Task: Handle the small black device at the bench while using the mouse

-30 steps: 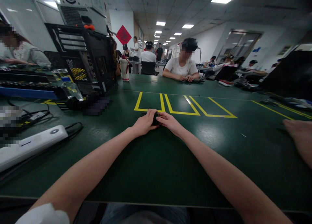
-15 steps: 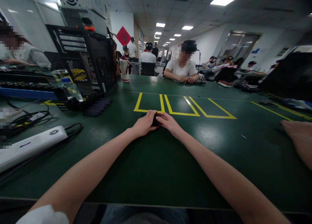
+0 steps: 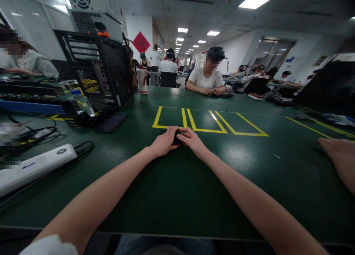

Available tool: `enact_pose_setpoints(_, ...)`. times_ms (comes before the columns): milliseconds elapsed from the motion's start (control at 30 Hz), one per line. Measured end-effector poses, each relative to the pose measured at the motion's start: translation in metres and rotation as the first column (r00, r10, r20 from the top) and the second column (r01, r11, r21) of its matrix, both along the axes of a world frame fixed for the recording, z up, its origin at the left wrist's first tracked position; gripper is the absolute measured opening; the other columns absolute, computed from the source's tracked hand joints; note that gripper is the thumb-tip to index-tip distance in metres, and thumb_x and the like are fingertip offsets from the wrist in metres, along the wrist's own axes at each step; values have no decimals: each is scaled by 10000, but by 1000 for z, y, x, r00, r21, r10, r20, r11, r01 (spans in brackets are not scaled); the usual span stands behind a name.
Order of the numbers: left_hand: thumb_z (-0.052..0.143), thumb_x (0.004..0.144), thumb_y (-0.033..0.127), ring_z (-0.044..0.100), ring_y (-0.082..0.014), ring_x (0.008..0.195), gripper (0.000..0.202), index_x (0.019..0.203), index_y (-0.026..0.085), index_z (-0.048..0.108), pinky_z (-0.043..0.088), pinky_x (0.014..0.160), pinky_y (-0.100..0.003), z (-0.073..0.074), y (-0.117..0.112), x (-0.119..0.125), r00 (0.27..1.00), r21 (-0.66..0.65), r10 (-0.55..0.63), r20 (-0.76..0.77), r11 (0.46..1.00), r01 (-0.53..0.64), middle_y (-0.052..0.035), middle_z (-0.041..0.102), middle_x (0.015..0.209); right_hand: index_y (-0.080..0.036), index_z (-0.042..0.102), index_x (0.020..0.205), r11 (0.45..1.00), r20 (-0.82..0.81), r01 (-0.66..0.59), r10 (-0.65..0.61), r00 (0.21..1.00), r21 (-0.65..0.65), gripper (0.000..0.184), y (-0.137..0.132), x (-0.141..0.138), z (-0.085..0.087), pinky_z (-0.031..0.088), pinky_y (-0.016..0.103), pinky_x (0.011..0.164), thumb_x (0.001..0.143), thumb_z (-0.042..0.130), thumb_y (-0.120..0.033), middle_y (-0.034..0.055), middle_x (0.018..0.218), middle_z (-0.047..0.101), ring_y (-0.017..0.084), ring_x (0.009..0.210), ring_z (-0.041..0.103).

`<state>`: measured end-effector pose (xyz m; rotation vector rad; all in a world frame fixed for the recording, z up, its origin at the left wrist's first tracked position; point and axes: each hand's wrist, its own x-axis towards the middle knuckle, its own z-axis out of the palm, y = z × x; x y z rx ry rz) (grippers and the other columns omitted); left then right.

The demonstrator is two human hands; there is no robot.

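Left hand (image 3: 165, 141) wrapped over a small black object (image 3: 176, 137), right hand (image 3: 192, 140) closed on its opposite side; both touch, neither nearer. Object sits between them, mostly hidden, long axis unreadable, just on the wearer's side of the leftmost yellow tape outline (image 3: 157, 117).

A big office-like workroom, a wide green table (image 3: 177, 203), a black computer box (image 3: 109, 71), lots of people (image 3: 168, 66) sitting, bright ceiling lights (image 3: 255, 2)
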<state>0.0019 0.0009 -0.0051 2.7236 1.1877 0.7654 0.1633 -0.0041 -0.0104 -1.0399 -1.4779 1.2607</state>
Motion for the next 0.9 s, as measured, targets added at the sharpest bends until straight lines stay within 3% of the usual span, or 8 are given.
enact_pose_setpoints(133,551,736,319,541,-238,946,571,1187,199,222,500,668,-350,0,0,0,1000,-17,1,-2,1000,-1,-112,367,1206,-207,515,958,998,25,-60,60,998,-15,335,-1,4,4,428,378,834,668,635,-325,37,986,570,170,930,544)
enact_pose_setpoints(267,557,729,300,539,-239,948,571,1185,201,226,498,667,-350,1,0,-1,1000,-22,1,-8,1000,-2,-107,371,1201,-236,490,929,989,-47,-149,149,988,-4,398,-3,7,8,431,359,844,592,701,-218,-1,947,561,154,926,551)
enact_pose_setpoints(433,553,734,325,532,-237,962,566,1181,201,229,499,682,-354,-1,0,0,1000,-10,5,2,1000,-5,-103,376,1191,-229,505,853,998,-81,-61,60,995,-16,251,-3,2,4,448,335,770,667,637,-334,-7,866,573,140,839,557)
enact_pose_setpoints(600,548,738,318,534,-238,958,568,1186,193,222,500,680,-357,-1,0,0,1000,-1,-1,1,1000,1,-112,371,1199,-238,497,976,1000,-14,-4,4,1000,-1,348,1,0,-1,441,357,785,677,623,-363,16,934,574,158,874,551)
enact_pose_setpoints(733,556,731,307,537,-232,951,570,1182,200,225,498,688,-359,0,0,0,1000,-14,0,1,1000,0,-107,368,1198,-211,511,913,996,6,-86,86,996,2,301,2,4,2,427,378,836,660,645,-301,27,973,557,164,923,535)
enact_pose_setpoints(900,569,718,271,537,-242,954,585,1184,200,221,495,688,-367,1,-1,0,1000,-28,3,-8,1000,-3,-105,366,1199,-236,476,915,985,-71,-170,171,983,23,414,-5,7,9,429,368,862,573,697,-163,2,1006,523,146,930,540)
